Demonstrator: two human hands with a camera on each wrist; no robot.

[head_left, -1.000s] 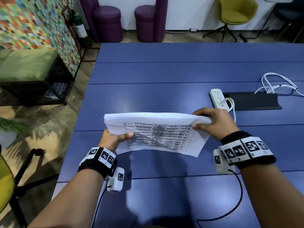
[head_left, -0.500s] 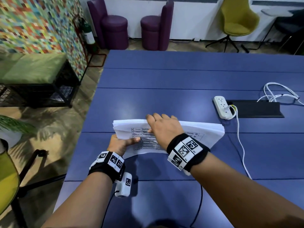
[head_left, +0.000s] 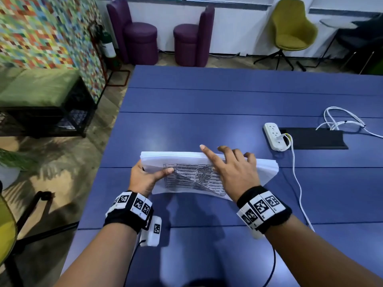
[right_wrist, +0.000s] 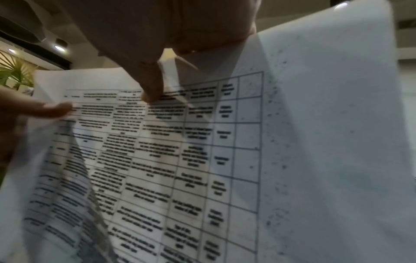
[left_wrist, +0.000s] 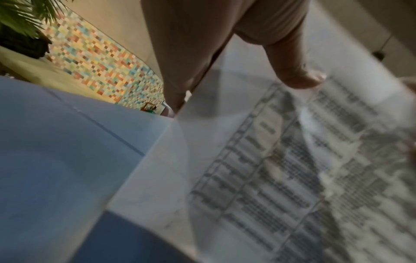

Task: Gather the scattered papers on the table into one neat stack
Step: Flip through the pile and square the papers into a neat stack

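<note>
The left hand [head_left: 145,179] holds the stack of papers [head_left: 263,168] by its left end. Its thumb [head_left: 165,172] lies on top of the printed sheet and the other fingers are tucked underneath, so it pinches the papers. In the left wrist view the thumb tip presses down on the top sheet, though that view is blurry.

The right hand [head_left: 234,172] lies on top of the stack, near the middle. Its fingers are spread out and mostly straight, and they reach over the far edge of the papers. The pointer finger sticks out toward the far left. The right wrist view shows one fingertip [right_wrist: 150,96] touching the printed sheet.

The papers are all in one pile between the two hands, just above the blue table [head_left: 207,112]. The pile tips up at the far edge. The top sheet has a table of small print on it.

Past the right hand, farther off to the right, lies a white power strip [head_left: 273,135] with a white cable [head_left: 298,187] running from it. A black strip [head_left: 315,139] sits in the table beside it.

Beyond the table stand two purple seats [head_left: 141,42] and a yellow-green chair [head_left: 292,27].
</note>
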